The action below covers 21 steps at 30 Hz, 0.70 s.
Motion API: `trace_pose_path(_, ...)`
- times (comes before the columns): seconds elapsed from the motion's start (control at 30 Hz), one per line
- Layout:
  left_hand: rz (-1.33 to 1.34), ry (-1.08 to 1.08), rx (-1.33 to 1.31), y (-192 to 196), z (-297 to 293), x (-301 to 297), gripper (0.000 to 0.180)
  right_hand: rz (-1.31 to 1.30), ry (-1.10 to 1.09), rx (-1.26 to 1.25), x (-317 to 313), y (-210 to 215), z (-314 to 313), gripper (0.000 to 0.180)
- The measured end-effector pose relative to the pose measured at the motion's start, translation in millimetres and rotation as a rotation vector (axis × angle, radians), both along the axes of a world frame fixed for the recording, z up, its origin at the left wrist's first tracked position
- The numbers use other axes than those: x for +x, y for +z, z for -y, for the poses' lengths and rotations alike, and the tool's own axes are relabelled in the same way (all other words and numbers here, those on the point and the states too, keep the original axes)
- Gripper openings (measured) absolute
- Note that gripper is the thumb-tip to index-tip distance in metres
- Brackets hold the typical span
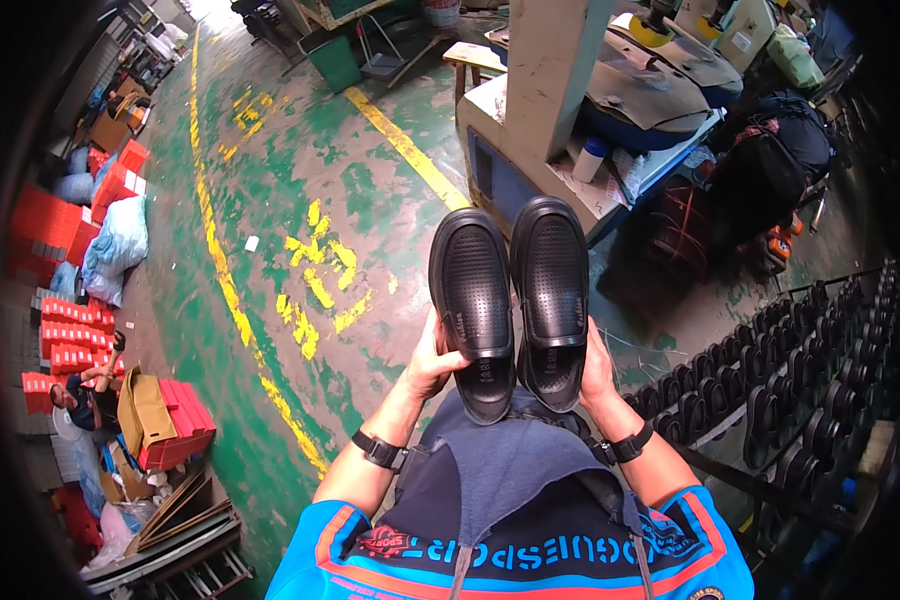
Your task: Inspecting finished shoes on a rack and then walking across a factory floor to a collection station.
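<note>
A pair of black slip-on shoes is held up side by side before my chest, toes pointing away and uppers facing up. Their vamps have rows of small perforations. My left hand (433,358) grips the left shoe (472,290), its thumb laid over the side near the opening. Along the outer side of the right shoe (550,285), near the heel, my right hand (596,370) is wrapped; most of its fingers are hidden beneath. The shoes nearly touch each other at mid-length. A dark strap with a small device sits on each wrist.
Racks of black shoes (760,400) run along the right. A workbench with a pillar (555,80) stands ahead. Red shoe boxes (75,335) are stacked at the left, where another person (78,398) sits. Yellow lines (210,225) mark the worn green floor; a green bin (330,62) stands far ahead.
</note>
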<state>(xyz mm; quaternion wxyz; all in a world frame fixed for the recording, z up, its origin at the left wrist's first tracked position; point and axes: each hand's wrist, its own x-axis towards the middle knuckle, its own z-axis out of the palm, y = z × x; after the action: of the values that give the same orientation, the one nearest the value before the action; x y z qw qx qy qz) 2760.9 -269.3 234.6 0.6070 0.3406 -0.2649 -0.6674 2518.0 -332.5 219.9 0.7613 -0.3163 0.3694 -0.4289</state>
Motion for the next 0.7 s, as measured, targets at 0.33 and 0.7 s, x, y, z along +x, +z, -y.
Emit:
trace_pose_path(0.33, -0.023, -0.02, -0.006, -6, 2, 7, 0.105, 0.013, -0.003, 0.011, 4, -10, 1, 0.045)
trace_pose_path(0.7, -0.024, 0.001, 0.013, -5, 6, 14, 0.105, -0.028, -0.005, 0.012, 14, -12, 5, 0.051)
